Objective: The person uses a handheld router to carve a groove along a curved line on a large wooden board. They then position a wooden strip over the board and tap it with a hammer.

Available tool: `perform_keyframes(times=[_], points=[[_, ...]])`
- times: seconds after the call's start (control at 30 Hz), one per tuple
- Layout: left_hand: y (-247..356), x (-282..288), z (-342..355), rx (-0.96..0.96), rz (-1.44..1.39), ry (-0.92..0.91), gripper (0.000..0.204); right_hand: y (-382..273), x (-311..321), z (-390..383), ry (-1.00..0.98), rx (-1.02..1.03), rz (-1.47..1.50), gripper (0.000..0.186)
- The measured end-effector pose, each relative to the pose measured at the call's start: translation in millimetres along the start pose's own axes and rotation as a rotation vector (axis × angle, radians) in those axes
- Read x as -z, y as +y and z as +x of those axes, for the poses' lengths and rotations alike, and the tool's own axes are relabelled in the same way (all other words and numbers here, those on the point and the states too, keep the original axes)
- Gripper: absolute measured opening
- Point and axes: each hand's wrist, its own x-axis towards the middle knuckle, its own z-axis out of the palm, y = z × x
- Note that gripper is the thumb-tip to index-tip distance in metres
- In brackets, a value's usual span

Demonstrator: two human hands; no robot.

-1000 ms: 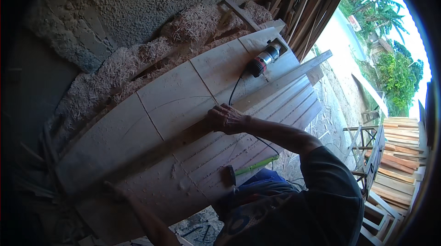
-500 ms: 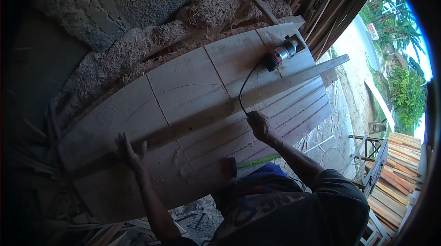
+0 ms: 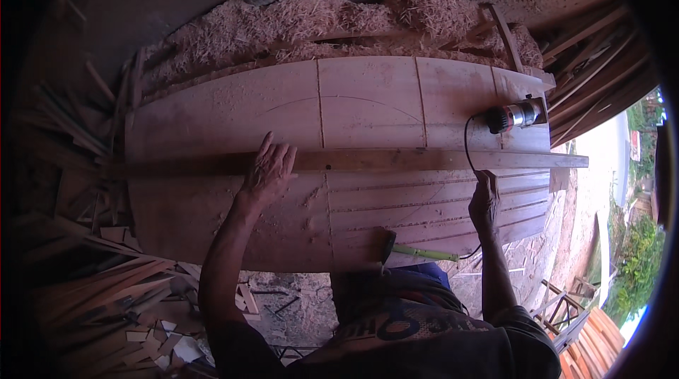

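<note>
A large pale wooden panel [image 3: 382,202] lies in front of me, with long grooves on its near right part and crosswise ones on its far part. Across its middle runs a long straight wooden batten [image 3: 396,160]. My left hand [image 3: 271,170] is at this batten, left of centre, fingers stretched out and holding nothing. Closed around a thin black power cord [image 3: 467,142] is my right hand [image 3: 485,198], over the panel's grooved right part. The cord leads to a black and silver router [image 3: 513,116] with a red ring, resting at the panel's far right corner.
A green-handled tool with a dark head [image 3: 424,251] lies at the near edge by my waist. Wood shavings [image 3: 297,21] are heaped along the far side. Timber strips [image 3: 594,67] lean at the far right; offcuts [image 3: 106,280] pile up at left.
The view has turned, so the panel now lies level. My left hand has come rightward along the batten. My right hand keeps hold of the cord; the router stays at its corner.
</note>
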Motion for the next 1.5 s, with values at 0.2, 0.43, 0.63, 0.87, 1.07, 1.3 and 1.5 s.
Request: perform_keyframes(times=[0.2,0.43,0.63,0.87,1.07,1.3,1.5], points=[[-62,13,-74,0.144,0.104,-0.104,0.066,-67,-21,33,-0.136,0.328,0.005,0.045],[-124,-4,-151,0.288,0.190,-0.148,0.067,-121,-72,99,-0.356,0.623,0.146,0.069],[-117,-22,-165,0.514,-0.068,0.115,0.064,-122,-79,119,-0.503,0.639,0.092,0.065],[-152,-137,-219,1.687,-0.043,0.688,0.093,-139,-95,112,-0.405,0.732,0.178,0.057],[-168,-111,-162,2.019,-0.239,0.641,0.120,-144,-83,108,-0.444,0.728,0.086,0.067],[-163,-102,-153,2.022,-0.220,0.618,0.112,-154,-76,113,-0.473,0.748,0.047,0.064],[-165,-93,-144,1.941,-0.267,0.837,0.106,-150,-78,111,-0.487,0.700,0.063,0.066]])
